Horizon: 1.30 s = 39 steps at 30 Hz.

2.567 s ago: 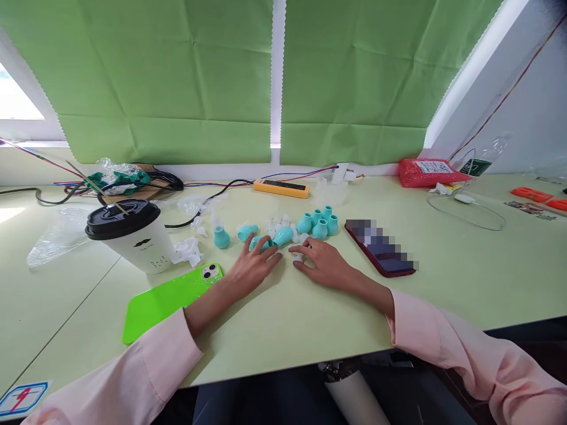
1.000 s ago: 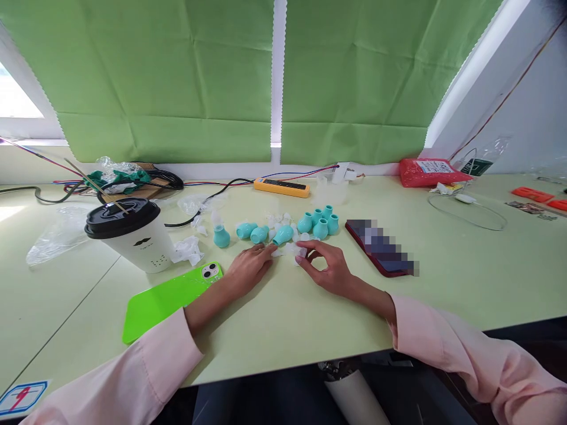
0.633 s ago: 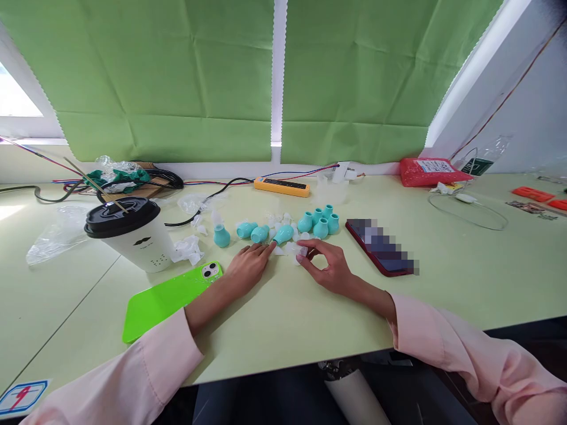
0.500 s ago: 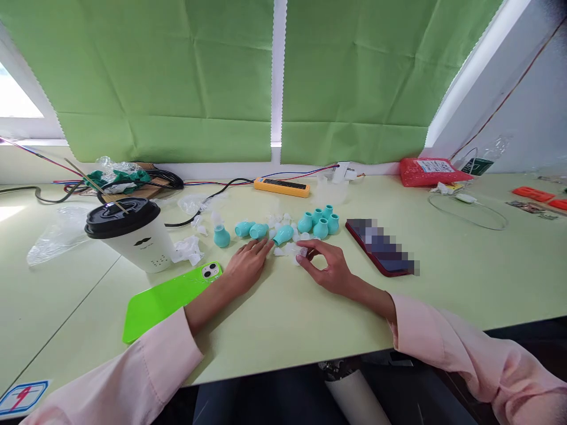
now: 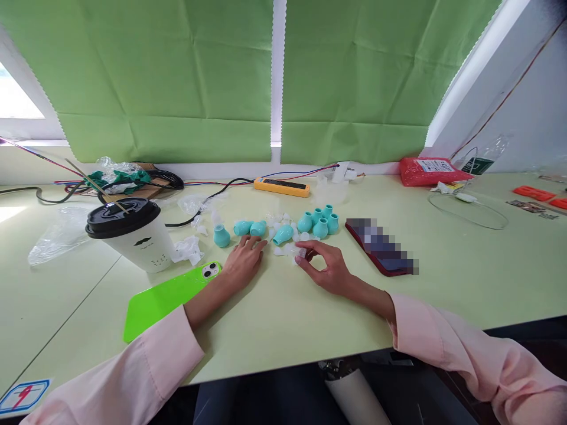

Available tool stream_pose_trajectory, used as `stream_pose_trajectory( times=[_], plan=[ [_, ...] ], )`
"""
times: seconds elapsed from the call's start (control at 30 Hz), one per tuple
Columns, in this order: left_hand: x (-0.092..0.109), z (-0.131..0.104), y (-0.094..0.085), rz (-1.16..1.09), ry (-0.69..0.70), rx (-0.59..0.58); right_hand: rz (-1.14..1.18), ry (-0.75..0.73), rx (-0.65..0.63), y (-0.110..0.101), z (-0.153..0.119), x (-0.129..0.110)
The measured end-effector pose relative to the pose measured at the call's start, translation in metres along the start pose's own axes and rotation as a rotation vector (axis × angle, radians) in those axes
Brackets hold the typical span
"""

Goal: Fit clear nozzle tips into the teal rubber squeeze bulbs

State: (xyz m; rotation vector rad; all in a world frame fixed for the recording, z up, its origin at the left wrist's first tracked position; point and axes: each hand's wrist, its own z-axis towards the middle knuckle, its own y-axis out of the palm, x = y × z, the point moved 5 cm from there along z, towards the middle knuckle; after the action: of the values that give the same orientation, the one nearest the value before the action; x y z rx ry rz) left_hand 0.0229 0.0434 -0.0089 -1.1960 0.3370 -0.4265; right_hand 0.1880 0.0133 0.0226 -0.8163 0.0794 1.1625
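My left hand [image 5: 245, 260] lies palm down on the table, fingers apart, its fingertips at the near side of two teal vase-shaped pieces [image 5: 258, 228] lying on their sides. My right hand [image 5: 326, 267] pinches a small translucent piece [image 5: 299, 252] between thumb and index finger. Another teal piece [image 5: 282, 235] lies on its side between the hands, among scattered translucent white pieces [image 5: 278, 251]. One teal piece [image 5: 221, 236] stands upright to the left. Several more teal pieces [image 5: 321, 228] stand grouped beyond my right hand.
A lidded paper cup [image 5: 146, 242] and a green phone [image 5: 166, 298] are on the left. A dark red phone [image 5: 381, 248] lies right of my right hand. Behind are a yellow device [image 5: 282, 188], cables and a red package [image 5: 432, 172].
My left hand has moved slightly left, away from the middle teal piece. The two teal pieces at its fingertips have shifted slightly left. My right hand is nearly unchanged.
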Motion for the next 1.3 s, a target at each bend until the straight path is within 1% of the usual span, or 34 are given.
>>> stream_pose_trajectory(
  times=[0.07,0.13,0.33,0.43,0.53,0.6,0.7,0.77,0.8,0.87,0.93,1.03,1.1,1.2,1.3],
  plan=[
    [0.002,0.001,0.003,-0.008,0.060,-0.050,-0.002,0.001,-0.005,0.000,0.000,0.000],
    [0.002,0.001,0.003,-0.010,0.077,-0.084,-0.007,0.002,-0.008,0.000,0.000,0.000],
    [0.000,0.002,0.000,0.060,-0.010,-0.077,-0.005,-0.004,-0.006,0.000,-0.001,-0.001],
    [-0.001,0.001,-0.002,0.115,-0.079,-0.070,0.004,-0.004,-0.001,0.000,-0.001,-0.001],
    [-0.002,0.000,-0.004,0.156,-0.120,-0.103,0.004,0.007,0.004,0.000,-0.001,-0.001],
    [-0.003,0.000,-0.005,0.113,-0.123,-0.106,0.005,0.013,0.008,0.000,-0.001,-0.001],
    [0.000,0.000,-0.007,-0.001,-0.119,-0.056,0.036,0.035,0.014,-0.001,-0.001,-0.002],
    [0.006,-0.001,-0.009,-0.146,-0.118,-0.005,0.110,0.086,0.008,0.000,-0.002,-0.002],
    [0.010,-0.002,-0.011,-0.264,-0.122,0.025,0.162,0.122,0.001,0.000,-0.003,-0.001],
    [0.017,-0.005,-0.016,-0.594,-0.167,0.093,0.276,0.203,-0.017,0.002,-0.004,0.001],
    [0.021,-0.008,-0.018,-0.913,-0.271,0.123,0.403,0.290,-0.044,0.005,-0.005,0.003],
    [0.020,-0.011,-0.016,-1.254,-0.451,0.113,0.631,0.417,-0.105,0.012,-0.007,0.005],
    [0.017,-0.013,-0.012,-1.422,-0.524,0.096,0.749,0.481,-0.143,0.016,-0.008,0.006],
    [0.015,-0.014,-0.006,-1.635,-0.591,0.065,0.814,0.552,-0.188,0.021,-0.010,0.007],
    [0.019,-0.015,-0.003,-1.767,-0.616,0.017,0.826,0.608,-0.218,0.025,-0.013,0.008]
  ],
)
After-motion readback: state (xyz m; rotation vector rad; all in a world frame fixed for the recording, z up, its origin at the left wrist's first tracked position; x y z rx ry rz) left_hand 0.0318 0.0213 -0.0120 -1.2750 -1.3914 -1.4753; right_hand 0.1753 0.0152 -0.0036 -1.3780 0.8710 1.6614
